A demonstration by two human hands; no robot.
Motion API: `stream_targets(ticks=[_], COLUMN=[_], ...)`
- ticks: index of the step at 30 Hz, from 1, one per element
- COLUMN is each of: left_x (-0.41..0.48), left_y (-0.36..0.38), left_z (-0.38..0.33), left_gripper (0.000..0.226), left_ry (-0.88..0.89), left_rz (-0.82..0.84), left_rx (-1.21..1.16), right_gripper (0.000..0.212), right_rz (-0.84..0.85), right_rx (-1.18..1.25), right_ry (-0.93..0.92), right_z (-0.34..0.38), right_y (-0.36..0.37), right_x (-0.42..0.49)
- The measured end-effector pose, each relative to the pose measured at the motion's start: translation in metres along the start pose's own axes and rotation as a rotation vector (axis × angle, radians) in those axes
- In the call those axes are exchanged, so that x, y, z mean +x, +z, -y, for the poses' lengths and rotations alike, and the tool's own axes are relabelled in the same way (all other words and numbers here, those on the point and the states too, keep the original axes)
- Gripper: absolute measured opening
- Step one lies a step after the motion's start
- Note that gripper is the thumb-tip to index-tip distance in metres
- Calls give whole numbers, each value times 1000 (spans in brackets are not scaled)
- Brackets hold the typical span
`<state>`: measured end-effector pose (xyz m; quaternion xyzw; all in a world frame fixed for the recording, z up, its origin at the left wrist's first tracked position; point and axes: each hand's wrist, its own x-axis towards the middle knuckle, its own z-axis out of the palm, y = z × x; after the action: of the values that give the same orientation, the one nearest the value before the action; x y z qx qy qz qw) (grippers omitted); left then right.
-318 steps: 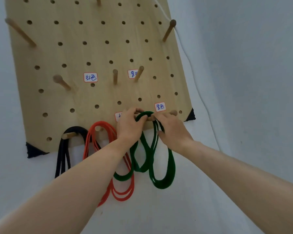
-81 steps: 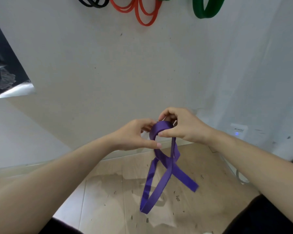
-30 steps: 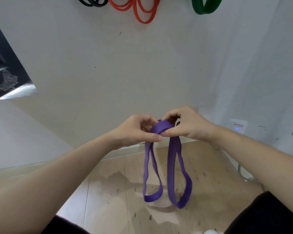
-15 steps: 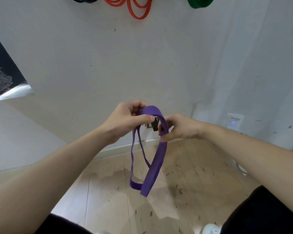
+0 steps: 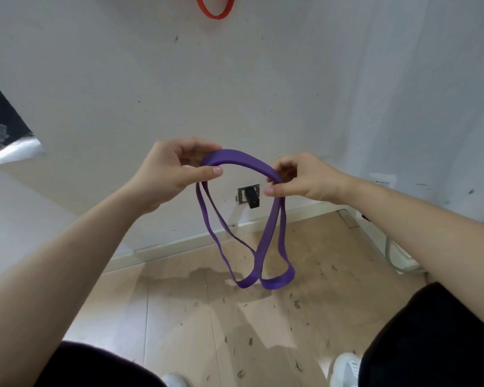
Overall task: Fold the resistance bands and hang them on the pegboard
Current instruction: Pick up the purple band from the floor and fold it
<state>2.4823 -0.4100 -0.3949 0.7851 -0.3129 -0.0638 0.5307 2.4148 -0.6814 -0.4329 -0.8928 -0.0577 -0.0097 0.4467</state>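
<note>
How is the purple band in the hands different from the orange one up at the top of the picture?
The purple band is pinched between the left hand and the right hand; nobody touches the orange band. The purple band shows whole, arched on top with two loops dangling over the floor; the orange band shows only its lowest loops against the wall. Both are flat, looped strips.

Indoor room, white wall [image 5: 235,79], wall socket [image 5: 249,194], wood-look floor [image 5: 207,317]

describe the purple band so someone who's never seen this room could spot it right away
Start at the white wall and drop to the two bare hands held up before it. The purple band arches between the left hand and right hand, its folded loops dangling toward the wooden floor. It is the only band in hand; the orange band hangs high on the wall.
</note>
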Motion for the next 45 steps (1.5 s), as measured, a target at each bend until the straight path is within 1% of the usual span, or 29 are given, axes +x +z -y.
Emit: stream_targets(ticks=[3,5,7,11,14,19,25,27,30,32,35,39,45], left_x=[0,1,1,4,6,10,9,9,9,10,14,21,34], left_y=[1,3,5,13,19,16,9,6,5,6,6,11,14], left_z=[0,-1,-3,-10,-15,-18,-23,-25,-30,-34,-40,-50,-66], left_gripper=[37,36,38,40,37,33,29,27,27,28,27,29,32], left_ry=[15,21,31,57,75,87,103,112,128,139,148,159,158], left_rz=[-9,-20,-35,-46,-48,-104,-161,-168,-179,-190,-204,-202,-220], left_rx=[6,-15,-49,-70,-95,-142,-170,-181,-182,-185,-195,-183,-130], right_gripper=[28,28,29,28,25,31,37,34,23,21,26,33,51], right_rz=[-46,-108,-132,-40,18,8,-3,-24,-46,-75,-96,-45,19], right_rx=[23,68,75,4,33,77,158,176,208,214,227,219,341], right_ry=[-29,-53,-66,-17,-2,-25,-52,-58,-56,-58,-59,-34,-8], right_z=[3,3,0,-11,-12,-4,0,2,8,9,10,17,28], right_y=[-9,-16,-19,3,26,48,47,45,33,19,7,16,39], right_x=[-1,-2,-1,3,9,18,21,23,22,20,14,11,20])
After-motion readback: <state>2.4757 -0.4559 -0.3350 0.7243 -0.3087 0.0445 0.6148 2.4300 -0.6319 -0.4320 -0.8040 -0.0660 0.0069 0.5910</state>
